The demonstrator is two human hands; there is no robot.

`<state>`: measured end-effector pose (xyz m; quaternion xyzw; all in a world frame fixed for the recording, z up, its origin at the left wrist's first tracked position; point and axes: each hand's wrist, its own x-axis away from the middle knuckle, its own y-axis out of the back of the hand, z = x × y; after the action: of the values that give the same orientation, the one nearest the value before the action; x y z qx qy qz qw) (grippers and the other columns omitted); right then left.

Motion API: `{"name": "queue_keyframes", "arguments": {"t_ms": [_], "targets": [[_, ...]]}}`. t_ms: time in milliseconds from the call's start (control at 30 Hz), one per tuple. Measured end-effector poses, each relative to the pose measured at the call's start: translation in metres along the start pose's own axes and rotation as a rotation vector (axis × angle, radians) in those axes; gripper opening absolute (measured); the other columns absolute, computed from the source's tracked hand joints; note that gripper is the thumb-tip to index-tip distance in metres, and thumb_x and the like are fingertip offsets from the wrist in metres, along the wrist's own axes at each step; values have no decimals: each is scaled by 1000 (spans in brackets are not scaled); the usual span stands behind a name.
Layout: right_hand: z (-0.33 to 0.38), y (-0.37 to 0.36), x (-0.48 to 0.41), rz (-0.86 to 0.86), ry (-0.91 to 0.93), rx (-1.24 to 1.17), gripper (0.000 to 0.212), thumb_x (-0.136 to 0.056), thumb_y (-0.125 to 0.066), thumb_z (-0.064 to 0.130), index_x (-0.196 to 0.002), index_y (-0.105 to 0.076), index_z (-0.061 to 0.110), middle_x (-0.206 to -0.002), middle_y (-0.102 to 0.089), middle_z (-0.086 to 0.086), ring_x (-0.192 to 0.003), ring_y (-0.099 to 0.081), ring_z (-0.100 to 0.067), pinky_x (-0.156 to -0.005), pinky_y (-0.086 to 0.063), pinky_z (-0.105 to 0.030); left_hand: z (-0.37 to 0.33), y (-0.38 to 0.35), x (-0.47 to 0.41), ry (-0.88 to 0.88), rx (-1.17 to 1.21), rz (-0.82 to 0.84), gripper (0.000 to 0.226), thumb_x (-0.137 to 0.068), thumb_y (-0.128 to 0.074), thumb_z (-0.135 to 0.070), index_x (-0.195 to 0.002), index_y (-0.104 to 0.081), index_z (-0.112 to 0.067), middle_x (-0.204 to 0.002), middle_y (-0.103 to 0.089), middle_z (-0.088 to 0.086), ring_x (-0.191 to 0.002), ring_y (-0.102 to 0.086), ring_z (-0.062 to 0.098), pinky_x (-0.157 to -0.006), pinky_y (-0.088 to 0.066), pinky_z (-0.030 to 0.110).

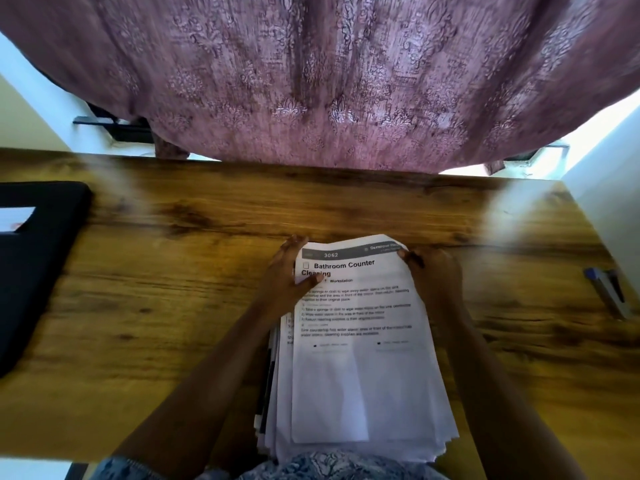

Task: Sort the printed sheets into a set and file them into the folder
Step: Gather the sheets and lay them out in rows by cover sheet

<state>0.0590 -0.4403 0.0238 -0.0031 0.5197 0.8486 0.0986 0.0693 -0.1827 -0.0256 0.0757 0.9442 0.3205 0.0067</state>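
A thick stack of printed white sheets [360, 372] lies on the wooden table, its near end hanging over the front edge. The top sheet is headed "Bathroom Counter Cleaning". My left hand [289, 273] grips the stack's far left corner, thumb lying on the top sheet. My right hand [433, 275] grips the far right corner, fingers curled over the edge. The stack's edges are uneven along the left side and the near end. A black folder [38, 271] lies at the table's left edge, apart from both hands.
The wooden table [194, 306] fills the view. A stapler [607, 292] lies near the right edge. A patterned purple curtain [311, 74] hangs beyond the far edge. The view is motion-blurred.
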Motion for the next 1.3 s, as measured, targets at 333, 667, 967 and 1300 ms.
{"name": "queue_keyframes", "arguments": {"t_ms": [333, 667, 967, 1300], "targets": [[81, 33, -24, -346, 95, -788, 30, -96, -54, 19, -71, -56, 36, -60, -56, 22, -58, -46, 10, -56, -36, -13, -23, 65, 9, 15, 692, -42, 66, -78, -73, 0, -136, -43, -9, -117, -68, -2, -110, -65, 18, -79, -57, 28], [218, -111, -78, 64, 134, -540, 50, -90, -53, -3, -138, -39, -4, -141, -42, -25, -121, -48, -33, -92, -37, -23, 81, 177, -2, 318, -23, -324, 58, -74, -78, -21, -127, -56, -17, -116, -67, 11, -104, -64, 31, -83, -51, 39], [228, -193, -1, 288, 367, 97, 70, -98, -35, 46, -151, -13, 5, -159, -6, -15, -147, -2, -27, -117, 0, -45, 133, 148, 13, 159, -656, -177, 64, -93, -19, -45, -148, -35, -19, -155, -29, 16, -142, -26, 39, -112, -21, 57], [213, -187, -12, 281, 433, 237, 69, -99, -32, 46, -151, -10, 6, -159, -6, -15, -147, -3, -27, -117, -3, -46, 120, 129, 14, 203, -635, -173, 68, -92, -18, -50, -153, -16, -22, -160, -13, 10, -148, -6, 30, -118, -3, 48]]}}
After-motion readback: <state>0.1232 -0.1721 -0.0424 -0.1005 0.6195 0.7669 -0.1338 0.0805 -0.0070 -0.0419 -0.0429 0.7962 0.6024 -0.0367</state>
